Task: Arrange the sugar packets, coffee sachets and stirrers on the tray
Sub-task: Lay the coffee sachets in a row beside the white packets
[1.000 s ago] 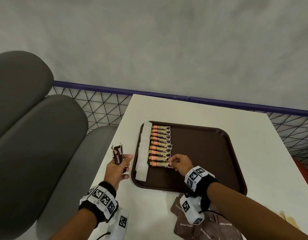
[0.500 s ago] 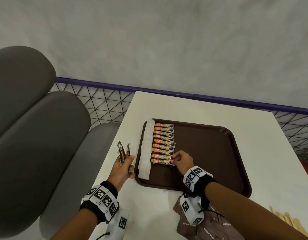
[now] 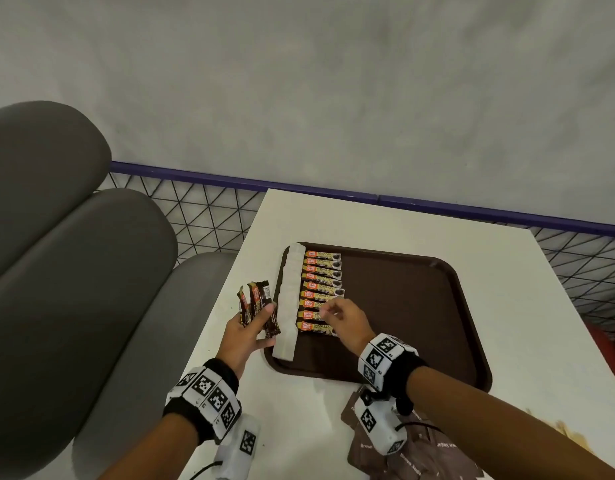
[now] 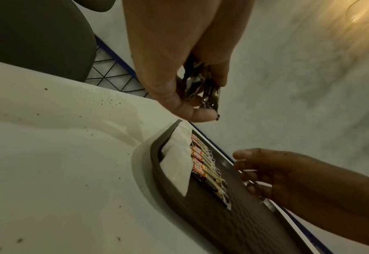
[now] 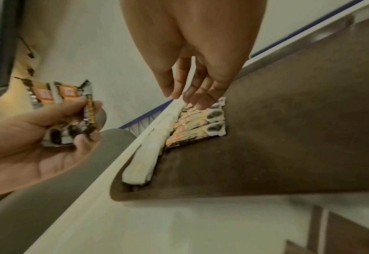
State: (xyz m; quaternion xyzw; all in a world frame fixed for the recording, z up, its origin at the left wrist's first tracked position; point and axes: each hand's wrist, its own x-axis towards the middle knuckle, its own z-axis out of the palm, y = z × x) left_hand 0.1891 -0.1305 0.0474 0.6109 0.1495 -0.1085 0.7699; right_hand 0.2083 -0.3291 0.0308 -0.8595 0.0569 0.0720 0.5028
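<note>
A brown tray (image 3: 420,306) lies on the white table. Along its left side runs a row of white sugar packets (image 3: 289,299), and beside them a column of several orange coffee sachets (image 3: 321,289). My left hand (image 3: 250,327) hovers over the table just left of the tray and grips a few more coffee sachets (image 3: 259,304), also seen as sachets (image 5: 68,113) in the right wrist view. My right hand (image 3: 340,318) hangs over the lower sachets of the column with relaxed fingers (image 5: 201,99) and holds nothing.
Brown sugar packs (image 3: 403,452) lie on the table near its front edge, under my right wrist. Wooden stirrers (image 3: 569,434) show at the right front. A grey padded bench (image 3: 74,271) stands left of the table, a wire railing (image 3: 212,216) behind.
My right hand has let go of the lowest sachet in the column and lifted a little toward the left. My left hand has moved nearer the tray with its sachets.
</note>
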